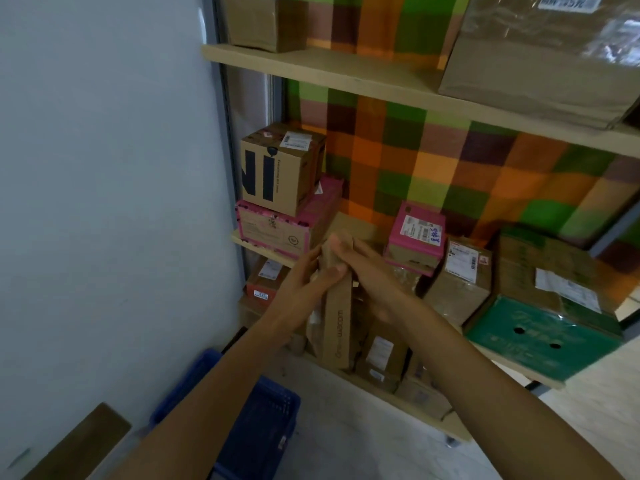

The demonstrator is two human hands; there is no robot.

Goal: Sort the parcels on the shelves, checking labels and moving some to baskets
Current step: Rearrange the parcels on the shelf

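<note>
While the long brown parcel (337,317) hangs in mid-air before the lower shelf (398,398), only its top end is secured: the left grip (304,282) pinches it, thumb across the front, and the right grip (367,271) lies spread, fingers straight against the far side. Flat fingers hold little, so the parcel could slide down, or its free lower end could swing into the small boxes (381,355) just behind. The blue basket (277,389) sits near left, not directly beneath. The long axis stands nearly upright, lettering running lengthwise on the near face.
</note>
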